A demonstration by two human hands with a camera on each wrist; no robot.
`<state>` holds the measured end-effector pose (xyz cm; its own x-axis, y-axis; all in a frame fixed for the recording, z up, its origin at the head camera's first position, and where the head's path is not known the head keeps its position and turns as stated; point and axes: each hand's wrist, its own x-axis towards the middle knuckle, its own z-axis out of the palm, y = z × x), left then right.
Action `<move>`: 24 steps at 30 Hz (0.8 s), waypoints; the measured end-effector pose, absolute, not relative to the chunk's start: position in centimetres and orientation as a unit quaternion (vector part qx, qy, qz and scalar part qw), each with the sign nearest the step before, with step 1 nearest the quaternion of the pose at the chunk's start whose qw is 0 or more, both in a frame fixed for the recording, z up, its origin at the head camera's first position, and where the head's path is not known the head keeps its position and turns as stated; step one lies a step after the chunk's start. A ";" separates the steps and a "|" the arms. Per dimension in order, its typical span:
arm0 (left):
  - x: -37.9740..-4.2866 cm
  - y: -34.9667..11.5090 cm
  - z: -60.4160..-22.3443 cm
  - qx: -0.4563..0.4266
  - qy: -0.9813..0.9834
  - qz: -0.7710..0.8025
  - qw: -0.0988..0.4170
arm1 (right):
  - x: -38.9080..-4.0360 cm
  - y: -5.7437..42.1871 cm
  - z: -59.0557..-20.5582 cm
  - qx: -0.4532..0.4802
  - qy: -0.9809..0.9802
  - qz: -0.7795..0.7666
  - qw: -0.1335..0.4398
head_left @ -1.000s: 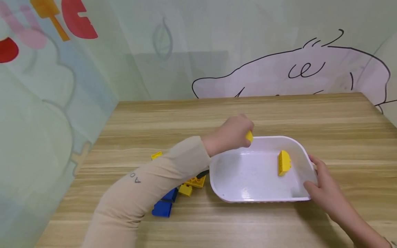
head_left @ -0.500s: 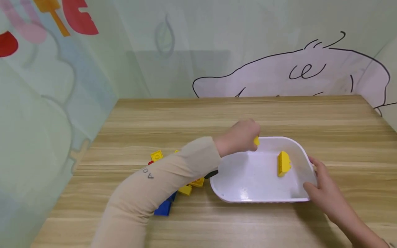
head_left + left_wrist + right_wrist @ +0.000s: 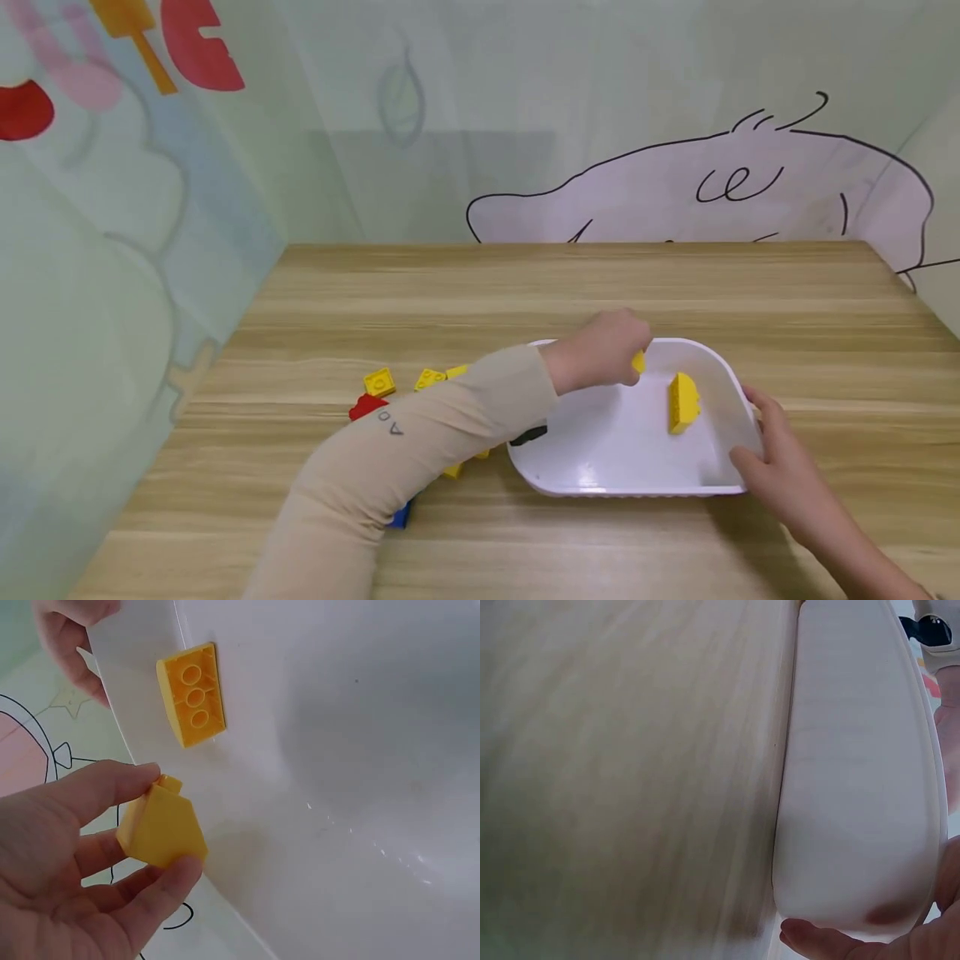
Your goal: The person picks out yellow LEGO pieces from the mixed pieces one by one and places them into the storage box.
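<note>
My left hand is over the back part of a white plastic tub. Between thumb and fingers it pinches a yellow toy building brick with slanted faces, mostly hidden by the hand in the head view. On the tub's floor, toward the right end, another yellow building brick lies on its side; the left wrist view shows its hollow underside with round tubes. My right hand grips the tub's right end, thumb at the rim and fingers around the outside. In the right wrist view its fingers touch the tub's outer wall.
Left of the tub, loose bricks lie on the wooden table: a red brick, a yellow brick, a blue brick and several others. The left sleeve covers part of them. A printed wall stands behind the table.
My left hand has moved right and slightly toward me with the yellow brick, further over the tub. The sleeve's shift uncovers the red brick and more yellow bricks. My right hand keeps its grip.
</note>
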<state>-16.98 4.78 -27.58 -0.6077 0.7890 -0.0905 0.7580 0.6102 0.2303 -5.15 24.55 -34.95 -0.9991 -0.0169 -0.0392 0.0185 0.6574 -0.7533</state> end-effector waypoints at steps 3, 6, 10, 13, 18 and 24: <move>-16.9 5.2 -27.8 0.444 0.887 0.089 0.094 | -5.2 24.6 -35.1 -0.002 0.910 -0.415 0.015; -16.8 5.5 -28.0 0.455 0.880 0.091 0.101 | -5.1 24.6 -35.1 -0.004 0.910 -0.415 0.012; -16.8 5.9 -28.3 0.463 0.875 0.081 0.113 | -5.1 24.6 -35.2 -0.004 0.909 -0.417 0.009; -16.7 6.5 -28.6 0.467 0.874 0.059 0.116 | -5.1 24.7 -35.2 -0.002 0.910 -0.414 0.013; -16.5 7.5 -29.3 0.474 0.871 0.039 0.126 | -5.1 24.7 -35.2 0.000 0.912 -0.410 0.015; -16.2 8.1 -30.3 0.471 0.872 0.028 0.134 | -5.1 24.7 -35.2 -0.005 0.913 -0.408 -0.002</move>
<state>-16.15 8.11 -30.28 -0.5209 0.8280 -0.2076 0.8127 0.5554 0.1761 -5.10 24.69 -35.23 -0.9999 -0.0071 0.0072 -0.0101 0.6678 -0.7443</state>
